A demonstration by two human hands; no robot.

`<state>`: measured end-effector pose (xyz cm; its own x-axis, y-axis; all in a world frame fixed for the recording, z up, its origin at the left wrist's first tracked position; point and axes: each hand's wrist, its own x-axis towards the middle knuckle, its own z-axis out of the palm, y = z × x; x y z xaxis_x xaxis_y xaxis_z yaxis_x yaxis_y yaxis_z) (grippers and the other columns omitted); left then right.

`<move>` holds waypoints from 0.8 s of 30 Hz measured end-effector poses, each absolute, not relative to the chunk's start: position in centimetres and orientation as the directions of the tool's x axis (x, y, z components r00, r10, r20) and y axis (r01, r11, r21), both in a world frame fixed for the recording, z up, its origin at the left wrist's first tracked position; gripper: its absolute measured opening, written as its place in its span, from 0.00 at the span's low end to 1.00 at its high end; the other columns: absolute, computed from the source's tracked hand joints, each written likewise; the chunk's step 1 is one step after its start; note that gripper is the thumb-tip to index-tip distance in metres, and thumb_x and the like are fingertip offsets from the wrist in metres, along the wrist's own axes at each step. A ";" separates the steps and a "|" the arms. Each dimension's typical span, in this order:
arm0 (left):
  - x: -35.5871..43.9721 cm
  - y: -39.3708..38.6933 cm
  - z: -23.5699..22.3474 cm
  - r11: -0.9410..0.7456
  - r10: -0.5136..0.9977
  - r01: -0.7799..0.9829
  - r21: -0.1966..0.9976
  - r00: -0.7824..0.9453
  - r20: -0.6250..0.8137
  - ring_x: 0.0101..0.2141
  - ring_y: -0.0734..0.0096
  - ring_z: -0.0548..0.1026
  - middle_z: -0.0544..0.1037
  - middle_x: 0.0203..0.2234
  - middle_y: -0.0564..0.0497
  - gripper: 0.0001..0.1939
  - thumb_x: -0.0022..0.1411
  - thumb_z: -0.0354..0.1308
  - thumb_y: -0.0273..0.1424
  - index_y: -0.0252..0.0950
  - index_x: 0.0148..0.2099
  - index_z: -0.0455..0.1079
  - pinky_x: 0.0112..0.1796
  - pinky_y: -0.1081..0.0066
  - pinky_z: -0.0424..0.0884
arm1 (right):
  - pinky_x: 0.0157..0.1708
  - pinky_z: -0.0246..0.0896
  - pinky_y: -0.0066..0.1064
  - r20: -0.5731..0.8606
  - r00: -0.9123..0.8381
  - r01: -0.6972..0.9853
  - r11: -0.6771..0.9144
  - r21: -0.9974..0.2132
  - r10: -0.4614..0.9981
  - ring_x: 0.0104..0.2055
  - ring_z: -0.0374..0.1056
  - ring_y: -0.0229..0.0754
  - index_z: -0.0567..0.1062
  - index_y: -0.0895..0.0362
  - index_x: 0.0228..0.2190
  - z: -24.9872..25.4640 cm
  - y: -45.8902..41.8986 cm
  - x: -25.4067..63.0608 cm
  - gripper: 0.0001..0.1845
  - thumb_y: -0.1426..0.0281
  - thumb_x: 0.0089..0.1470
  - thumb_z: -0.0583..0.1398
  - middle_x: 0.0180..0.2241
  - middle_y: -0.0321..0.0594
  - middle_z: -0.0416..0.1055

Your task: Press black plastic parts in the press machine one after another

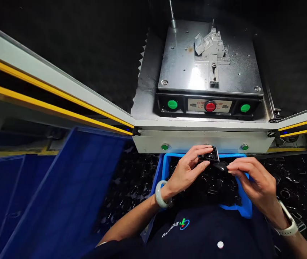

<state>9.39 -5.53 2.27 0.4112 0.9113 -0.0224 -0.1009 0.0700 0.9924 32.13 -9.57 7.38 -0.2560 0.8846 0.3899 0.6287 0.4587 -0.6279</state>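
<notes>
My left hand is closed on a glossy black plastic part with a pale straight edge, pinched between thumb and fingers. A smaller dark, pointed black piece sits between the thumb and fingertips of my right hand. The two pieces are close together, and I cannot tell whether they touch. Both hands are above a blue plastic bin that holds many black parts.
Ahead stands a machine with a metal plate bearing a silver fixture. Its panel has green buttons and a red button. Yellow-edged side bars flank it. Blue panels stand at left; black parts lie at right.
</notes>
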 end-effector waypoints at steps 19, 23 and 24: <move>10.4 -5.6 1.4 0.073 0.969 -0.261 0.963 0.247 -0.007 0.56 0.63 0.76 0.77 0.51 0.47 0.19 0.61 0.63 0.20 0.39 0.54 0.75 0.58 0.61 0.75 | 0.41 0.76 0.26 0.356 -0.287 0.678 0.451 -0.580 0.889 0.40 0.74 0.35 0.73 0.50 0.56 6.9 -6.8 28.6 0.18 0.74 0.67 0.61 0.41 0.39 0.73; 10.2 -5.8 1.0 0.121 0.967 -0.255 0.959 0.248 -0.056 0.56 0.63 0.76 0.78 0.52 0.46 0.20 0.61 0.63 0.20 0.39 0.55 0.75 0.59 0.61 0.75 | 0.36 0.76 0.26 0.336 -0.334 0.744 0.465 -0.479 0.881 0.42 0.74 0.36 0.77 0.48 0.56 6.4 -6.2 29.2 0.17 0.70 0.67 0.62 0.47 0.42 0.71; 10.1 -5.8 1.0 0.121 0.969 -0.260 0.958 0.242 -0.057 0.56 0.63 0.77 0.78 0.52 0.46 0.20 0.61 0.63 0.20 0.38 0.55 0.75 0.59 0.61 0.75 | 0.38 0.76 0.28 0.325 -0.356 0.733 0.477 -0.485 0.876 0.44 0.74 0.38 0.76 0.48 0.56 6.3 -6.1 29.3 0.18 0.70 0.67 0.62 0.50 0.43 0.70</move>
<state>10.12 -5.80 0.96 0.2420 0.9686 -0.0570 -0.2602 0.1214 0.9579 29.26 -6.08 6.28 -0.3555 0.8764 0.3249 0.7326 0.4772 -0.4854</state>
